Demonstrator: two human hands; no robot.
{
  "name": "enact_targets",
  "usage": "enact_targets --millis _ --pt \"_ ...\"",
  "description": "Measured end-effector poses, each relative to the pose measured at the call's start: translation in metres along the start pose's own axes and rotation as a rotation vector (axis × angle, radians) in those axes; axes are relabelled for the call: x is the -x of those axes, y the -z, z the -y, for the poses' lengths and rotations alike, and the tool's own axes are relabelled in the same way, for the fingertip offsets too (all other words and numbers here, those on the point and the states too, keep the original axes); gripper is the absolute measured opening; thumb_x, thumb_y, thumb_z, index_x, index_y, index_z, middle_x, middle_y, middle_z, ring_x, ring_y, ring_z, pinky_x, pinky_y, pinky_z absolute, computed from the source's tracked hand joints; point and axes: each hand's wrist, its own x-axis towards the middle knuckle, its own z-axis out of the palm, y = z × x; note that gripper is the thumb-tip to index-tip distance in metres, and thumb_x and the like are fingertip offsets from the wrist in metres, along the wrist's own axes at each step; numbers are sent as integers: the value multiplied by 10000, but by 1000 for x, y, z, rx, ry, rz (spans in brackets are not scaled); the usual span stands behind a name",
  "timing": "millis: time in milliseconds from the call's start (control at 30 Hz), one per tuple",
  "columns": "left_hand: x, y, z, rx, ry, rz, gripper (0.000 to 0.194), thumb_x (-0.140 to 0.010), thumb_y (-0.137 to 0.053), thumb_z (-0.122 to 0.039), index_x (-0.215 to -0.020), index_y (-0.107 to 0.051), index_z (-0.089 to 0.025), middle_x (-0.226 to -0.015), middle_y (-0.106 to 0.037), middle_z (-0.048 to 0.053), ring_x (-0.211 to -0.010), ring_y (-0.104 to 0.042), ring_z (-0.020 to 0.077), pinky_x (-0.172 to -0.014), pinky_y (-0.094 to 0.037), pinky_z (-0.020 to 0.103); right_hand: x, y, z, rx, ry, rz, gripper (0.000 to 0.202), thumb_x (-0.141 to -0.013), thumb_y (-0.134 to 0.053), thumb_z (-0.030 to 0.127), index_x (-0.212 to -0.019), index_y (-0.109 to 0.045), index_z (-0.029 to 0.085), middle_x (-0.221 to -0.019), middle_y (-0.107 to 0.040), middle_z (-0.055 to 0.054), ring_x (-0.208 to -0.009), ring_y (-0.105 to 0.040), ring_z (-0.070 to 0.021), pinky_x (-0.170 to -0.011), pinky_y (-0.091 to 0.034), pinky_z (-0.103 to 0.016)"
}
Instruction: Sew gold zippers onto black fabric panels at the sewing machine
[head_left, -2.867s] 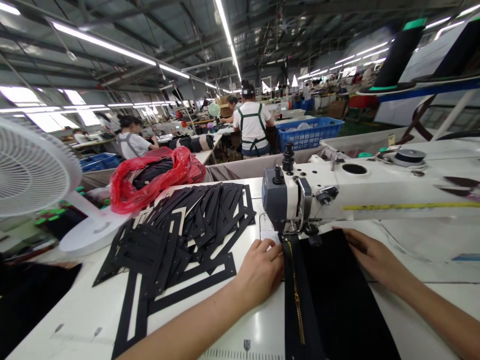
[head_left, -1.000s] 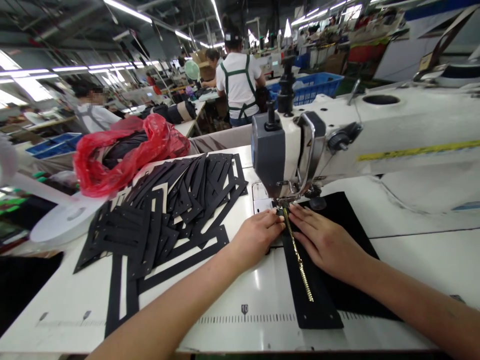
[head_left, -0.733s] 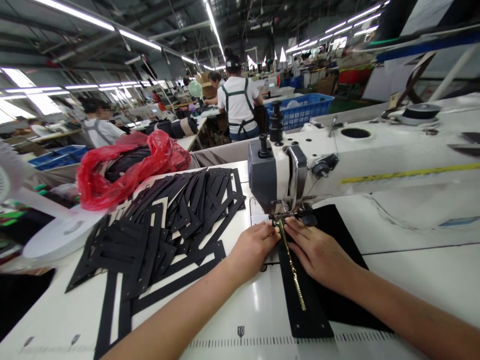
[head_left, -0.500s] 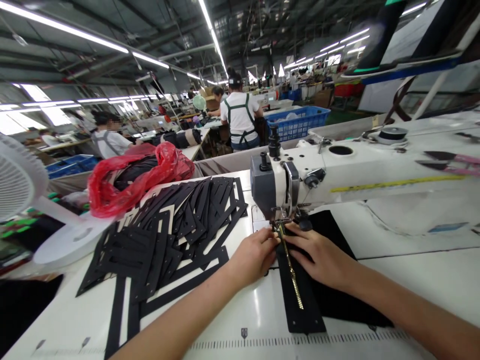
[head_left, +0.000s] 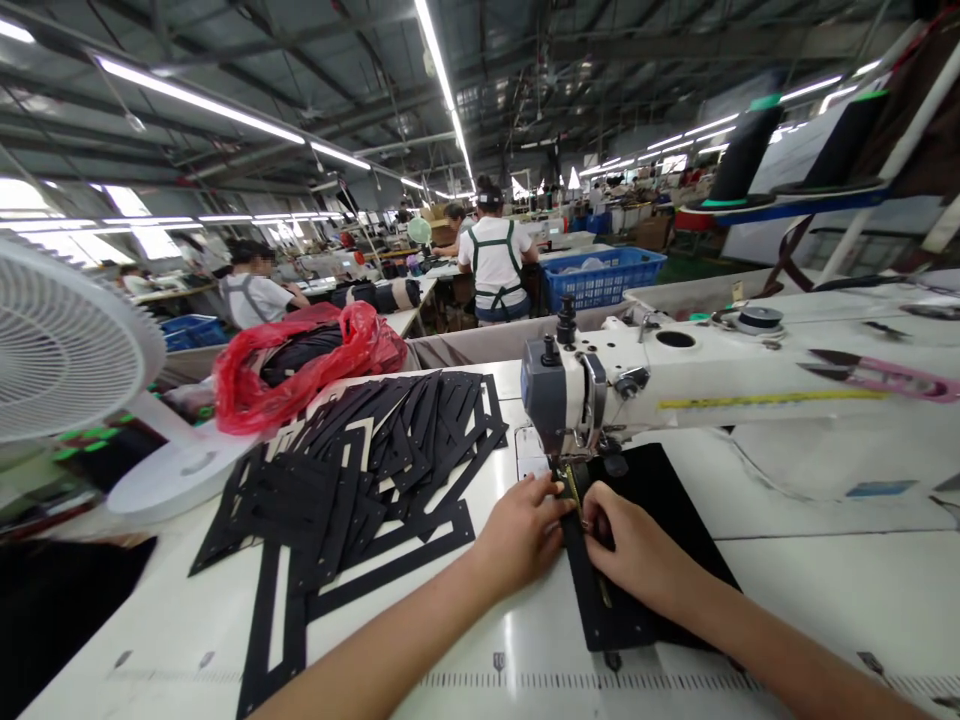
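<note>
A black strip (head_left: 600,622) with a gold zipper (head_left: 574,488) lies under the head of the sewing machine (head_left: 559,385), on top of a larger black piece (head_left: 671,500). My left hand (head_left: 525,530) presses the strip's left edge near the needle area, its fingers apart. My right hand (head_left: 626,540) is closed in a pinch at the zipper, fingers bent; the lower part of the zipper is partly covered by it. The needle itself cannot be made out.
Many black slotted pieces (head_left: 300,510) are heaped on the left of the table. Behind them is a red plastic bag (head_left: 300,365), beside a white fan (head_left: 169,450). Pink-handled snips (head_left: 877,372) rest on the machine arm. People sit farther off near a blue basket (head_left: 600,275).
My right hand has gone from lying flat with fingers stretched to a pinch over the zipper. The strip sits slightly farther up under the machine. The view has shifted a little.
</note>
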Motion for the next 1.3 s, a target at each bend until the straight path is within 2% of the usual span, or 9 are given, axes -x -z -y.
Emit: enact_targets --millis 67,133,200,267,400,633,1000,1133,1300 --pt "3 -2 -6 -65 -37 -17 264 -802 -546 -140 -1054 -609 -187 -1125 -597 99 -1078 -553 232 -984 -427 457 10 -1 -3 29 35 -41 190 -787 -423 85 -922 -514 180 -786 -606 -40 -691 -596 -155 -624 -515 -284" --pt "7 -5 -12 -105 -74 -35 213 -833 -526 -136 -1027 -611 -162 -1139 -604 105 -1079 -560 225 -981 -442 424 20 -5 -8 157 154 -126 292 -839 -389 120 -1100 -515 150 -1026 -622 -124 -930 -610 -216 -789 -525 -385" --pt "12 -7 -17 -122 -90 -44 209 -848 -503 -118 -1033 -599 -131 -1169 -596 121 -1123 -539 233 -994 -439 405 28 -12 -14 322 303 -191 361 -868 -375 155 -1203 -493 96 -1228 -542 -188 -1137 -517 -276 -907 -472 -478" --pt "15 -7 -20 -115 -94 -38 214 -854 -482 -103 -1039 -591 -113 -1182 -592 129 -1152 -521 242 -1009 -428 404 33 -19 -17 426 381 -184 390 -881 -362 163 -1228 -490 38 -1291 -488 -214 -1206 -455 -289 -936 -458 -485" --pt "16 -4 -19 -94 -107 -5 207 -876 -447 -106 -1026 -589 -103 -1185 -589 138 -1157 -519 256 -1021 -414 434 33 -24 -16 470 344 -127 407 -887 -331 143 -1221 -510 -4 -1306 -467 -216 -1230 -425 -279 -974 -440 -450" --pt "10 -3 -11 -98 -125 8 203 -884 -433 -101 -1025 -580 -108 -1166 -594 147 -1134 -540 237 -1008 -423 459 25 -20 -12 349 283 -108 410 -897 -330 152 -1233 -508 -1 -1317 -454 -211 -1256 -393 -269 -1022 -383 -458" --pt "-1 -4 4 -81 -116 -18 217 -903 -418 -119 -1054 -573 -115 -1085 -613 127 -1076 -564 234 -983 -450 447 4 -24 -23 416 289 -106 428 -898 -296 149 -1221 -510 -34 -1262 -515 -212 -1199 -462 -279 -999 -413 -447" --pt "-5 -5 7 -76 -130 -39 223 -917 -393 -134 -1049 -571 -114 -1028 -617 125 -1054 -567 227 -952 -476 439 -4 -21 -29 377 310 -133 404 -896 -309 146 -1181 -546 -16 -1217 -557 -199 -1147 -510 -276 -970 -439 -447" --pt "-11 -5 11 -43 -96 1 228 -915 -380 -127 -1044 -565 -92 -997 -591 137 -1023 -561 226 -906 -498 395 -16 -17 -32 244 327 -154 360 -875 -361 125 -1182 -539 64 -1133 -617 -154 -1061 -567 -236 -948 -452 -426"
